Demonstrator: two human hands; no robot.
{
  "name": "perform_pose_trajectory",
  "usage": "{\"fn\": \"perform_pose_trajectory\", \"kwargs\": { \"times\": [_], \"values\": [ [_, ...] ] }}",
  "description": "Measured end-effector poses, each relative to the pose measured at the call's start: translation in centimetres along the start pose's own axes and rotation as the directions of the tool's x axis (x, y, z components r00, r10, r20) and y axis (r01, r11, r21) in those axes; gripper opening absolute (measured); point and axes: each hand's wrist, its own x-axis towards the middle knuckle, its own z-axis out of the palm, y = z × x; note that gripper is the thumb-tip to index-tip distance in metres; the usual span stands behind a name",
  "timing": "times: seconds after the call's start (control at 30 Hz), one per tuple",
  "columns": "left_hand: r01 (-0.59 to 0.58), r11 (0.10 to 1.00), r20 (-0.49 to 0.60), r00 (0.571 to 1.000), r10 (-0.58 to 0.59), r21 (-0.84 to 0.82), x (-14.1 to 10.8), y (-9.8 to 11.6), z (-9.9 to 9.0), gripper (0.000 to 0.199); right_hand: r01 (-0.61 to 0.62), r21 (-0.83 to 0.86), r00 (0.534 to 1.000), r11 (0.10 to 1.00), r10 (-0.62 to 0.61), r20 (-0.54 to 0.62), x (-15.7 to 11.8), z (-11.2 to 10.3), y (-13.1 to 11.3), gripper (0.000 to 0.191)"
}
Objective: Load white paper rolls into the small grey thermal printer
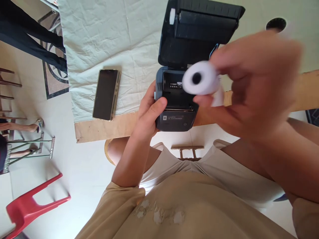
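Observation:
My left hand (pixel 152 108) is wrapped round the left side of a small dark label printer (pixel 175 119), its thumb on the front rim. The printer's lid (pixel 186 49) stands swung up, and its roll compartment shows. Between the thumb and fingers of my right hand (pixel 251 83) is a white paper roll (pixel 206 79) with a dark core hole facing me. The roll is above the right part of the compartment and hides some of it. Motion blurs the back of my right hand.
A smartphone (pixel 106 94) lies on the pale cloth (pixel 134 39) left of the printer. Another white roll (pixel 276 25) is at the upper right. The table's bare wooden edge (pixel 107 127) runs in front of me. Other people's legs (pixel 32 36), a red chair (pixel 32 205) and a metal-framed stool are at left.

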Motion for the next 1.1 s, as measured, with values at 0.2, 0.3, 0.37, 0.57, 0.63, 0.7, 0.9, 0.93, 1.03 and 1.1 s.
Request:
{"fn": "perform_pose_trajectory", "kwargs": {
  "times": [0.2, 0.3, 0.37, 0.57, 0.63, 0.7, 0.9, 0.93, 1.03, 1.1],
  "values": [
    [0.007, 0.999, -0.015, 1.0, -0.006, 0.036, 0.1, 0.2, -0.1, 0.047, 0.234, -0.039, 0.949, 0.971, -0.237, -0.208, 0.5, 2.6, 0.3, 0.028],
    [0.032, 0.999, 0.016, 0.999, -0.033, 0.044, 0.0, 0.2, -0.1, 0.049, 0.271, -0.045, 0.945, 0.962, -0.274, -0.177, 0.7, 2.8, 0.6, 0.027],
    [0.01, 1.0, 0.044, 0.999, -0.011, 0.023, 0.1, 0.0, -0.1, 0.046, 0.301, -0.063, 0.924, 0.952, -0.307, -0.226, 0.5, 2.8, 0.7, 0.023],
    [-0.039, 0.999, 0.137, 0.99, 0.036, 0.019, 0.3, -0.2, -0.7, 0.051, 0.396, -0.069, 0.891, 0.916, -0.402, -0.212, -1.4, 3.3, -0.1, 0.022],
    [0.005, 0.998, 0.117, 0.993, -0.013, 0.07, 0.2, 0.2, -0.9, 0.055, 0.447, -0.051, 0.88, 0.893, -0.449, -0.152, -1.8, 3.5, -0.1, 0.02],
    [0.042, 0.992, 0.086, 0.995, -0.052, 0.121, 0.1, 0.1, -1.1, 0.062, 0.471, -0.009, 0.873, 0.882, -0.467, -0.139, -1.8, 3.6, 0.3, 0.018],
    [-0.295, 0.954, 0.257, 0.928, 0.271, 0.06, 2.6, -5.1, -4.4, 0.113, 0.339, 0.166, 0.871, 0.926, -0.242, -0.427, -0.4, 2.9, 2.6, 0.024],
    [-0.335, 0.94, 0.293, 0.906, 0.305, 0.059, 3.2, -6.2, -5.2, 0.126, 0.259, 0.225, 0.902, 0.939, -0.152, -0.404, -0.3, 2.7, 2.9, 0.037],
    [-0.397, 0.915, 0.327, 0.877, 0.352, 0.078, 4.4, -7.7, -6.7, 0.147, 0.048, 0.434, 0.97, 0.9, 0.061, -0.234, -0.1, 2.2, 3.2, 0.055],
    [-0.388, 0.918, 0.321, 0.883, 0.343, 0.086, 4.4, -7.6, -6.9, 0.146, 0.005, 0.562, 0.978, 0.827, 0.113, -0.175, 0.1, 2.2, 3.2, 0.054]
  ]
}}
